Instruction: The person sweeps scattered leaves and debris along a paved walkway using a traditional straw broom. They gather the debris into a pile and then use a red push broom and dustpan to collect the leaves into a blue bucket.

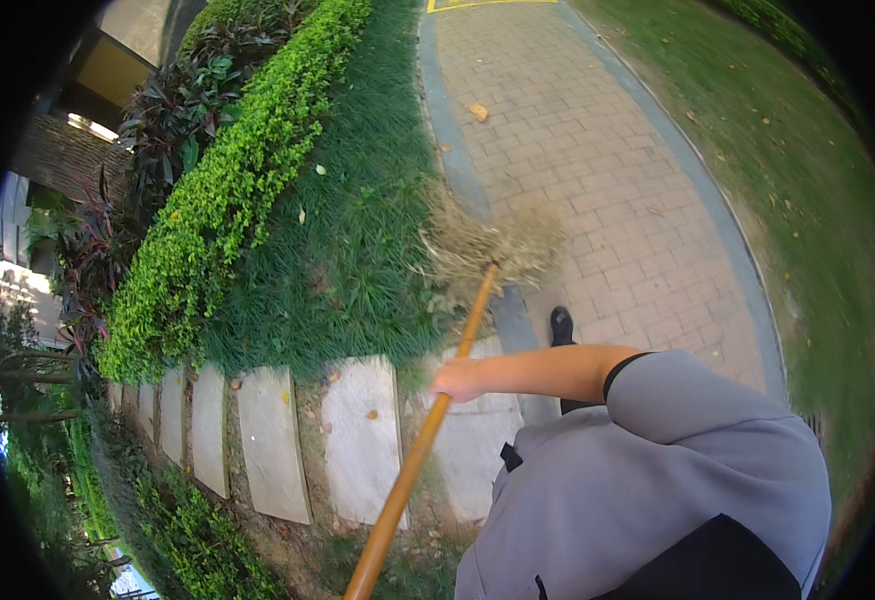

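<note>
My right hand [458,379] is closed around the smooth yellow-brown pole, perhaps bamboo, of a long broom [475,322]. The pole slants from the bottom edge up to the broom's straw-coloured bristle head [494,236]. Motion blurs the right part of those bristles. They lie across the grey kerb strip [469,184], between the grass [362,247] and the brick path [557,142]. A few dry leaves [449,304] show just below the bristles. My left hand is out of view.
One dark shoe [561,326] stands on the path near the kerb. Stone slab steps [269,442] run off to the left, with fallen leaves around them. A clipped hedge [235,180] borders the grass. A large dry leaf [477,112] lies on the bricks. Lawn [805,225] edges the right.
</note>
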A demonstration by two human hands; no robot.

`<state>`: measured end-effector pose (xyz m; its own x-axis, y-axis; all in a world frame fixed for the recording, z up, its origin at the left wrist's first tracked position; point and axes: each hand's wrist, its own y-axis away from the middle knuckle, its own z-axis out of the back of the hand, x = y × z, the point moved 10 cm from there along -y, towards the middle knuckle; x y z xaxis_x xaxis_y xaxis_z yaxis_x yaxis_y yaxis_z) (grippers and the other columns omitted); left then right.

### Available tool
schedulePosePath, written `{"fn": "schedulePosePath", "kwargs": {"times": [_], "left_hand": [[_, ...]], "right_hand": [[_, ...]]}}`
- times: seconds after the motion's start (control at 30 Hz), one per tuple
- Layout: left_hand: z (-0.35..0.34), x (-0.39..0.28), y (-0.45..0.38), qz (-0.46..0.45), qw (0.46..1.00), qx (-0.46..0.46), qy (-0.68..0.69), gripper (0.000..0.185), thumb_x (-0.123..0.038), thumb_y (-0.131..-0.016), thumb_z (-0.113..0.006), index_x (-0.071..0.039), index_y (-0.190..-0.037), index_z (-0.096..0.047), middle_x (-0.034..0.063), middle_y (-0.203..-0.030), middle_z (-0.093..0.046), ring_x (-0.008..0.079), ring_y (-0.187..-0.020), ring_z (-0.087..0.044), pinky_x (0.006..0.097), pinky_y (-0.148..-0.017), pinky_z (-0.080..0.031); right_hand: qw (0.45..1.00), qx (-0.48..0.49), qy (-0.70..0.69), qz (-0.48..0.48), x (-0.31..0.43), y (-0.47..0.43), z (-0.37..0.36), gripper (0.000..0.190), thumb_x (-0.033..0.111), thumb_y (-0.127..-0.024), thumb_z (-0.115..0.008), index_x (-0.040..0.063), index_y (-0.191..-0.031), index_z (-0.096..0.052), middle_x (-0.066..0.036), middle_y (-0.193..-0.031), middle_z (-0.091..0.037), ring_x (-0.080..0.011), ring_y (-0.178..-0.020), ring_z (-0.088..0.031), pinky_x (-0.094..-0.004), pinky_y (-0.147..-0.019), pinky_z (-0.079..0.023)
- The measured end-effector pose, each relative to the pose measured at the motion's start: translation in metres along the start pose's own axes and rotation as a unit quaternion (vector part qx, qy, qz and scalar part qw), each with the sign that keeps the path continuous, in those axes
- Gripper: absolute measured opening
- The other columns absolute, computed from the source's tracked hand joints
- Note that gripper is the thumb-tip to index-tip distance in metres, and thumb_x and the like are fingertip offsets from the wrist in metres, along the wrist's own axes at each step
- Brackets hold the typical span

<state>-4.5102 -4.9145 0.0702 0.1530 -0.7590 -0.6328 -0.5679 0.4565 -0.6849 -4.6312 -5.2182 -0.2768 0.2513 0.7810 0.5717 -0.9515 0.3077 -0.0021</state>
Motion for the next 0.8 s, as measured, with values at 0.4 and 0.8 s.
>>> {"fn": "schedulePosePath", "kwargs": {"times": [0.4, 0.8], "left_hand": [[-0.054, 0.24, -0.048, 0.156, 0.93, -0.315, 0.105, 0.028, -0.006, -0.083, -0.042, -0.014, -0.058, -0.032, -0.0047, -0.044, -0.027, 0.0065, -0.036, -0.024, 0.02, -0.039, -0.023], [-0.291, 0.303, -0.163, -0.045, 0.997, 0.051, 0.023, 0.014, -0.018, -0.085, -0.051, -0.008, -0.08, -0.042, 0.0025, -0.055, -0.04, 0.0156, -0.049, -0.044, 0.0382, -0.062, -0.048]], "right_hand": [[0.997, 0.038, 0.012, -0.059, -0.165, 0.089, 0.166, 0.017, 0.028, -0.071, -0.063, 0.013, -0.076, -0.058, -0.008, -0.068, -0.061, -0.0288, -0.068, -0.062, -0.043, -0.057, -0.048], [0.976, -0.187, 0.107, -0.03, -0.392, -0.076, 0.349, 0.025, 0.032, -0.064, -0.07, 0.02, -0.078, -0.053, 0.001, -0.073, -0.058, -0.0223, -0.079, -0.059, -0.0395, -0.068, -0.041]]}}
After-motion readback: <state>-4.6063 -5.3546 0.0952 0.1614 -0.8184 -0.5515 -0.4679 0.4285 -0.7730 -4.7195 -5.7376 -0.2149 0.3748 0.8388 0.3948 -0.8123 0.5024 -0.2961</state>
